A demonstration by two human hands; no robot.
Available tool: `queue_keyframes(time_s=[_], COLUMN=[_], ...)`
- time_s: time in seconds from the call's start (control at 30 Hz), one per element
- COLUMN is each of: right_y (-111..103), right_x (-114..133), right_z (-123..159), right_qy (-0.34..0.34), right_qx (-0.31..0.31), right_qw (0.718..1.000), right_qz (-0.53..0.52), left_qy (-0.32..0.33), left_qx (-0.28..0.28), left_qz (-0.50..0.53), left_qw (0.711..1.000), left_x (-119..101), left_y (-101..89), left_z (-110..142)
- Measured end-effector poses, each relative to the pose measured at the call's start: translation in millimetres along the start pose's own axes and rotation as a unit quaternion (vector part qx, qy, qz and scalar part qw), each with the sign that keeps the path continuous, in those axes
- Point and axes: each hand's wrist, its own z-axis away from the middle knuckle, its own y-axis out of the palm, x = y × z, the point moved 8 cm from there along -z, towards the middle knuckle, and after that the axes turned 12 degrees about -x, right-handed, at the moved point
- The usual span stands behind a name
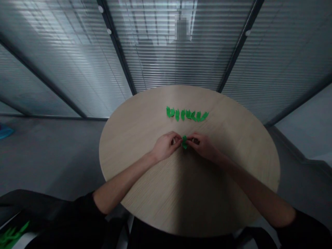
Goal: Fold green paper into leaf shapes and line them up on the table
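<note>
Both my hands meet at the middle of a round wooden table [155, 193]. My left hand [166, 145] and my right hand [203, 144] each pinch one side of a small green folded paper piece [184, 141], held just above the tabletop. Beyond the hands, a row of several similar green folded paper pieces [186, 114] lies side by side on the table.
Glass walls with closed blinds [64, 69] stand behind the table. Grey floor surrounds it. Green paper shapes [11, 235] lie at the bottom left corner. A blue object [3, 132] sits on the floor at the far left.
</note>
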Motion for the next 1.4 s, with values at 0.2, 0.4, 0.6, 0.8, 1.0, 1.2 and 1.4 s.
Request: queue_keyframes(time_s=[0.2, 0.4, 0.6, 0.8, 1.0, 1.2, 1.4], right_y=[-3.1, -30.1, -70.2, -98.7, -106.6, -105.4, -106.4], right_x=[-4.9, -18.0, -40.9, -72.1, -96.1, -99.2, -98.7], right_z=[-2.1, -9.2, -18.0, -24.7, -24.5, -25.0, -25.0], right_qy=[0.028, 0.065, 0.068, 0.072, 0.101, 0.104, 0.103], right_qx=[-0.013, -0.123, -0.172, -0.103, -0.075, -0.066, -0.072], right_qw=[0.999, 0.989, 0.968, 0.944, 0.912, 0.903, 0.903], right_qz=[-0.031, 0.051, 0.167, 0.306, 0.39, 0.412, 0.41], left_qy=[0.012, -0.004, -0.052, -0.088, -0.103, -0.096, -0.095], left_qx=[-0.007, -0.057, -0.064, -0.035, -0.026, -0.026, -0.022], left_qz=[-0.007, -0.068, -0.25, -0.319, -0.351, -0.352, -0.349], left_qw=[1.0, 0.996, 0.965, 0.943, 0.93, 0.931, 0.932], left_x=[-2.1, 8.1, 47.3, 80.8, 99.4, 103.0, 101.3], left_y=[-3.8, -22.8, -53.8, -70.3, -83.2, -86.0, -86.3], left_z=[1.1, -3.8, -16.6, -25.2, -29.2, -29.9, -29.5])
